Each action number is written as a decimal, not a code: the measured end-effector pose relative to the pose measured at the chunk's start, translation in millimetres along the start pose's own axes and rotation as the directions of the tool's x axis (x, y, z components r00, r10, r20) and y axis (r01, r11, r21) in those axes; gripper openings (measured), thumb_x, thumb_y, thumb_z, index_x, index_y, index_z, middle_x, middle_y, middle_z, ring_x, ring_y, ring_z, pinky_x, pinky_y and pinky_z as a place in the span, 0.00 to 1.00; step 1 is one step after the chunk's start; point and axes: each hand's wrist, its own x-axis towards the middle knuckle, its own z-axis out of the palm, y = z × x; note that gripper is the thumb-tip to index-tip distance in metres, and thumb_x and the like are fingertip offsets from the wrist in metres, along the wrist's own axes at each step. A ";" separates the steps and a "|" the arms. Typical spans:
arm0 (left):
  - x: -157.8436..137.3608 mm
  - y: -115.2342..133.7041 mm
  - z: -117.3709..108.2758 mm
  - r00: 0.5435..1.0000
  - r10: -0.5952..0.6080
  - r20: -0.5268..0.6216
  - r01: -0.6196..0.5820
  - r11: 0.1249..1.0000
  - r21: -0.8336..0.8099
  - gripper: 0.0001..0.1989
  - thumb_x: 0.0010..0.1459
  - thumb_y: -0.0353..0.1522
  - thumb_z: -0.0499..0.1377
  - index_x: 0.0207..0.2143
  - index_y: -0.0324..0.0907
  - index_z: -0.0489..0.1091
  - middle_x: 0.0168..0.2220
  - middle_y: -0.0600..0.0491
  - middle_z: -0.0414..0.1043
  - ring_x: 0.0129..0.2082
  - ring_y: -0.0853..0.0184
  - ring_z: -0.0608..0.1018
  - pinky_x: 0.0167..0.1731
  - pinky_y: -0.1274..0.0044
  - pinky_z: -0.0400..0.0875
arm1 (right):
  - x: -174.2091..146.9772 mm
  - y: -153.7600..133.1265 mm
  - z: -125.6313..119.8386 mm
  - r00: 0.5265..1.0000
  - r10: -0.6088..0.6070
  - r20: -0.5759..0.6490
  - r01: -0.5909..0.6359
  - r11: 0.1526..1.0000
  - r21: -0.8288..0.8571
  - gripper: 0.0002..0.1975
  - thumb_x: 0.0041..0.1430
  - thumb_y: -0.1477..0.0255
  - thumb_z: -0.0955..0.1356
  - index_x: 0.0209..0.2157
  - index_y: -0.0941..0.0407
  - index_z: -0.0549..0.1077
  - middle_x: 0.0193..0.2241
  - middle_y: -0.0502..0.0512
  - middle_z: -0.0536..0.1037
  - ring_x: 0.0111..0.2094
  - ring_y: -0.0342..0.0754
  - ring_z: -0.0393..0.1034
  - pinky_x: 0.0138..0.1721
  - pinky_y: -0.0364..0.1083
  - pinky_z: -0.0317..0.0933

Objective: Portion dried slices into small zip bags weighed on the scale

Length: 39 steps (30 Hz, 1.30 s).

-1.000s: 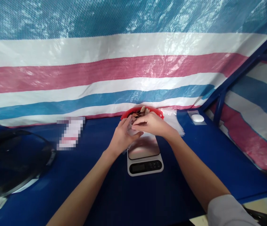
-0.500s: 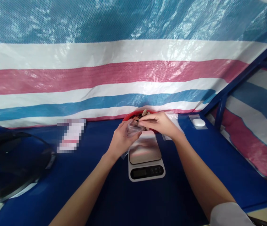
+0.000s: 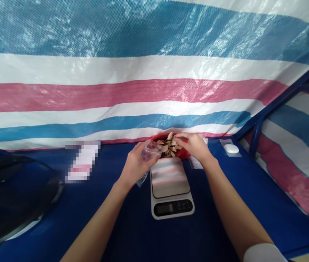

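My left hand (image 3: 138, 160) is closed around a clear plastic bag (image 3: 152, 147), its mouth held open toward the right. Behind the kitchen scale sits a red bag (image 3: 186, 153) filled with dried brown-and-beige slices (image 3: 169, 145). Over the right side of these slices is my right hand (image 3: 194, 145), thumb and fingertips drawn close together. What they pinch, if anything, is too small to make out. The kitchen scale (image 3: 170, 178), with a shiny square plate, lies just in front of both hands. Nothing rests on its plate.
The blue table (image 3: 127, 225) runs up to a striped tarp (image 3: 132, 92). Flat clear bags (image 3: 197, 163) lie beside the red bag, and a white oval object (image 3: 231, 148) on clear plastic is farther right. A blurred dark object (image 3: 15, 196) is at left.
My right hand has moved right, away from the clear bag's mouth, to the slices. My left hand stays on the bag, slightly left. More of the slices show now.
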 end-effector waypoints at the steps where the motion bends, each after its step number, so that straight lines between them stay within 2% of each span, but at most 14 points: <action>1: 0.3 0.0 -0.5 1.000 -0.001 0.001 0.001 1.000 -0.007 0.24 0.57 0.40 0.67 0.55 0.42 0.73 0.48 0.46 0.79 0.44 0.58 0.81 0.42 0.69 0.78 | 1.6 -1.5 0.3 1.000 -0.011 -0.018 0.010 0.999 -0.054 0.11 0.63 0.67 0.69 0.44 0.51 0.83 0.44 0.53 0.85 0.45 0.55 0.80 0.50 0.50 0.70; 4: 0.9 0.2 -1.9 1.000 0.002 -0.001 -0.002 1.000 -0.023 0.24 0.56 0.39 0.67 0.55 0.42 0.73 0.48 0.46 0.79 0.44 0.58 0.81 0.43 0.69 0.78 | 7.2 -6.3 0.2 0.996 -0.090 -0.029 0.083 0.981 -0.176 0.11 0.65 0.68 0.68 0.45 0.50 0.82 0.46 0.52 0.84 0.45 0.55 0.80 0.49 0.50 0.70; 7: 1.2 0.5 -2.7 1.000 0.005 -0.006 -0.005 0.999 -0.035 0.25 0.57 0.39 0.67 0.55 0.43 0.73 0.48 0.46 0.79 0.44 0.58 0.81 0.43 0.68 0.79 | 12.9 -10.9 0.8 0.982 -0.186 0.039 0.190 0.946 -0.261 0.12 0.66 0.70 0.67 0.46 0.48 0.81 0.50 0.50 0.82 0.45 0.53 0.80 0.46 0.49 0.71; 12: 0.9 1.0 -3.3 1.000 -0.013 -0.003 0.012 0.998 -0.068 0.23 0.57 0.39 0.67 0.54 0.43 0.73 0.49 0.46 0.78 0.45 0.58 0.81 0.42 0.69 0.79 | 21.8 -15.1 2.8 0.961 -0.248 0.119 0.275 0.894 -0.353 0.17 0.66 0.69 0.67 0.55 0.48 0.77 0.56 0.52 0.78 0.49 0.55 0.78 0.45 0.52 0.73; 17: 1.0 0.5 -3.7 1.000 -0.028 -0.005 0.027 0.996 -0.080 0.24 0.57 0.39 0.67 0.55 0.42 0.73 0.49 0.46 0.78 0.45 0.58 0.81 0.43 0.69 0.79 | 26.1 -17.1 0.7 0.931 -0.299 0.208 0.355 0.873 -0.335 0.16 0.66 0.70 0.67 0.53 0.49 0.78 0.54 0.51 0.80 0.50 0.54 0.78 0.48 0.51 0.73; 24: 1.2 -1.0 -2.8 1.000 -0.019 0.000 0.019 0.997 -0.075 0.24 0.57 0.38 0.67 0.56 0.43 0.72 0.49 0.46 0.78 0.45 0.58 0.82 0.42 0.68 0.80 | 26.2 -10.8 0.8 0.892 -0.370 0.259 0.440 0.841 -0.314 0.16 0.64 0.77 0.67 0.49 0.51 0.80 0.55 0.52 0.80 0.52 0.53 0.77 0.50 0.50 0.72; 27: 1.1 -2.2 -1.7 1.000 0.000 0.005 0.000 0.998 -0.065 0.25 0.57 0.38 0.67 0.57 0.44 0.72 0.50 0.46 0.78 0.45 0.57 0.82 0.42 0.68 0.80 | 27.6 -9.7 -0.5 0.871 -0.395 0.293 0.475 0.830 -0.293 0.15 0.63 0.78 0.67 0.48 0.51 0.81 0.55 0.52 0.79 0.51 0.53 0.76 0.48 0.50 0.72; 32: 0.7 -4.0 0.1 1.000 0.012 0.004 -0.011 0.999 -0.053 0.25 0.58 0.39 0.66 0.57 0.44 0.72 0.49 0.46 0.78 0.46 0.57 0.82 0.42 0.67 0.80 | 28.8 -12.3 -4.4 0.871 -0.386 0.305 0.475 0.821 -0.316 0.13 0.64 0.76 0.68 0.47 0.51 0.81 0.54 0.52 0.79 0.47 0.52 0.77 0.41 0.48 0.71; 39: 0.2 -4.8 2.5 1.000 0.007 -0.005 -0.007 0.998 -0.068 0.25 0.58 0.40 0.66 0.57 0.44 0.72 0.50 0.46 0.78 0.46 0.57 0.81 0.43 0.68 0.80 | 27.8 -13.7 -3.6 0.881 -0.381 0.281 0.460 0.829 -0.317 0.10 0.65 0.73 0.69 0.46 0.51 0.80 0.51 0.54 0.80 0.45 0.52 0.77 0.39 0.47 0.68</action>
